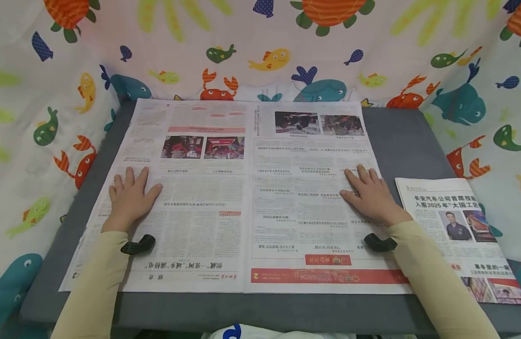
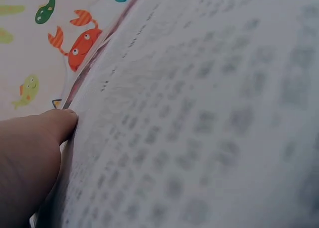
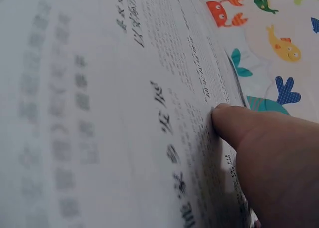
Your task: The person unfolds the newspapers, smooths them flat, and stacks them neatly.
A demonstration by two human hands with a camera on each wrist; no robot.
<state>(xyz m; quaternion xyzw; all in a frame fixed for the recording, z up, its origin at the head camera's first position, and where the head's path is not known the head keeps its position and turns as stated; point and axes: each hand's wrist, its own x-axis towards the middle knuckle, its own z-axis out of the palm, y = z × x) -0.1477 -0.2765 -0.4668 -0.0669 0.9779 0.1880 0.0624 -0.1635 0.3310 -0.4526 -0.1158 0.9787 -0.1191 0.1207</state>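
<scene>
I have the large white double-page newspaper (image 1: 245, 197) open flat on the dark grey tabletop (image 1: 180, 309). Left hand (image 1: 132, 197) on its left page, fingers straight, fanned wide; right hand (image 1: 369, 195) on its right page, fingers extended, less spread. Neither grips anything. Progress, my judgement: opening-out done; at most some smoothing left. The folded white newspaper with colour photos (image 1: 459, 245), right of the spread, lies untouched by either hand. Beige right sleeve (image 1: 442, 278) hides the spread's near right corner. Wrist views: one digit each, nearest print blurred; palm contact I cannot tell.
</scene>
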